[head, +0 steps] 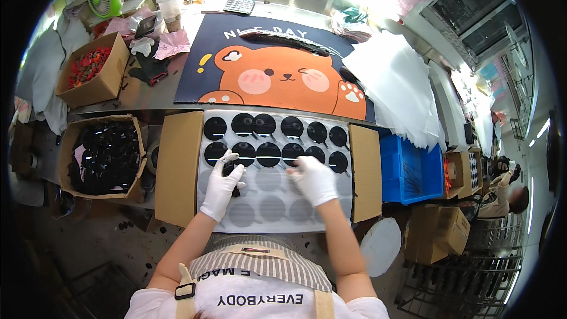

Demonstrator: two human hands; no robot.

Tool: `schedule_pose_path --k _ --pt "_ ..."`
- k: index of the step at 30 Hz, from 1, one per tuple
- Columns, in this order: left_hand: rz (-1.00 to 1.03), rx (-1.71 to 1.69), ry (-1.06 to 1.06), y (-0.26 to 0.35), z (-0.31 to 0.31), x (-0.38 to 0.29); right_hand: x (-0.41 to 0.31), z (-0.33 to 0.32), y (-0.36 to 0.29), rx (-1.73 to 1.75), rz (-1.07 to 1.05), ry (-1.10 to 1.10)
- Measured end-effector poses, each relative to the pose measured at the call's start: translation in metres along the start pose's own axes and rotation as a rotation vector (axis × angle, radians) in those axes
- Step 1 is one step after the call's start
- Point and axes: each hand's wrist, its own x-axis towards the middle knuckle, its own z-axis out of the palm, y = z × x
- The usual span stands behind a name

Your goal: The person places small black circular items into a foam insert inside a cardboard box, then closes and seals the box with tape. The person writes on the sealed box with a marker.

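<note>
In front of me lies an open cardboard box (pixel 179 170) with two rows of round black discs (pixel 268 155) bearing small stems, on a translucent white sheet (pixel 266 226). More discs show faintly through the sheet. My left hand (pixel 223 184), in a white glove, holds a small black piece (pixel 228 168) between thumb and fingers, over the left part of the box; what it is I cannot tell. My right hand (pixel 313 179), also gloved, is a little blurred over the right part, fingers bent near the lower row of discs; whether it holds anything is hidden.
A carton of black parts (pixel 106 157) stands left, a box of red pieces (pixel 91 68) behind it. A bear-print mat (pixel 283 68) lies behind the box, with white sheets (pixel 394 84) at its right. A blue bin (pixel 409 170) stands right. A person (pixel 498 199) is far right.
</note>
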Motion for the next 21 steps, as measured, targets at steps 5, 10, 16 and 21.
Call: schedule_pose_path --k 5,10,16,21 --pt "-0.006 -0.031 -0.010 0.008 -0.006 -0.008 0.014 0.025 -0.016 0.042 0.018 -0.035" --pt "0.572 0.612 -0.014 0.023 -0.010 0.011 0.015 0.007 0.043 0.094 -0.095 0.091" --pt "0.671 1.459 -0.154 0.058 0.016 0.055 0.025 -0.005 0.061 0.001 -0.085 -0.115" --pt "0.560 1.664 -0.177 0.060 0.021 0.077 0.025 0.001 0.058 0.046 -0.118 0.021"
